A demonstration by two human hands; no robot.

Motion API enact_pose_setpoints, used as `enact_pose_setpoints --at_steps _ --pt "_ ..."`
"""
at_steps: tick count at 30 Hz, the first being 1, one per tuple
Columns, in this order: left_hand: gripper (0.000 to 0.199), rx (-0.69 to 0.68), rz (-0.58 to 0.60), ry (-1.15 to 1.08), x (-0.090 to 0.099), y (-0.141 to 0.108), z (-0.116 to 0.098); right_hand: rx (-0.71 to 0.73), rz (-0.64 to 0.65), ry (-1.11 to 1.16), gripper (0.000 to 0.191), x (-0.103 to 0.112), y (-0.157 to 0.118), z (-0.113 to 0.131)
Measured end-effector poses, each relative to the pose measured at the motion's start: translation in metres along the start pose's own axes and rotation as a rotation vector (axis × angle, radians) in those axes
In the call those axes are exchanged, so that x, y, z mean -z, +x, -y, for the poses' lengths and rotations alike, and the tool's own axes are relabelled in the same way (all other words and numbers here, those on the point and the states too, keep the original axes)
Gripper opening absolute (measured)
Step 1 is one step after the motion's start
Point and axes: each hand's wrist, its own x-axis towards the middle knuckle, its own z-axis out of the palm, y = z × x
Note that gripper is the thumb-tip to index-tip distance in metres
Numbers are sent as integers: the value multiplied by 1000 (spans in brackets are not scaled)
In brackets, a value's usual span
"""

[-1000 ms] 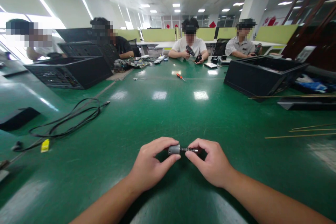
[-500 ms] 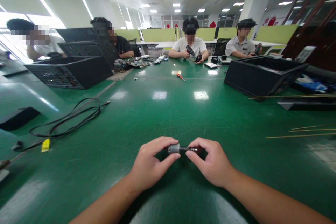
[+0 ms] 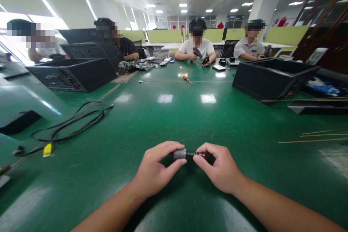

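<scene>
Low over the green table, my left hand [image 3: 156, 170] pinches a short grey metal cylinder [image 3: 179, 154] between thumb and fingertips. A thin dark metal shaft [image 3: 190, 154] runs from the cylinder's right end, roughly level. Thumb and index finger of my right hand [image 3: 219, 168] are closed on the shaft's far part, where a ridged or coiled section shows. Cylinder and shaft look joined as one piece; its exact kind I cannot make out.
A coiled black cable [image 3: 78, 123] with a yellow tag [image 3: 47, 150] lies left. Black computer cases [image 3: 73, 74] stand at both sides. A red screwdriver [image 3: 187, 79] lies mid-table. Thin rods [image 3: 312, 141] lie right. Several people sit opposite, one holding a power drill [image 3: 197, 53].
My right fingertips have shifted very slightly right along the shaft, and the ridged section now shows mostly at those fingertips. My left hand stays in place.
</scene>
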Motion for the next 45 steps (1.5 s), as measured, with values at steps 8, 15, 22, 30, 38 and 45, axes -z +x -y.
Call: enact_pose_setpoints --at_steps 8,15,22,30,38,45 --pt "22 -9 -13 3 1 1 0 0 2 -1 12 0 1 1" --pt "23 -15 -13 -2 1 2 -1 -1 -3 -7 12 0 0 1" --pt "22 -6 -16 4 1 0 0 3 -10 -8 11 0 0 0" --pt "23 -7 -22 -5 2 1 0 1 -17 -3 10 1 0 2" --pt "23 -19 -28 -5 2 2 0 -1 -20 1 10 1 -1 2" --pt "23 -17 -31 -7 2 1 0 6 -28 17 10 0 -1 1"
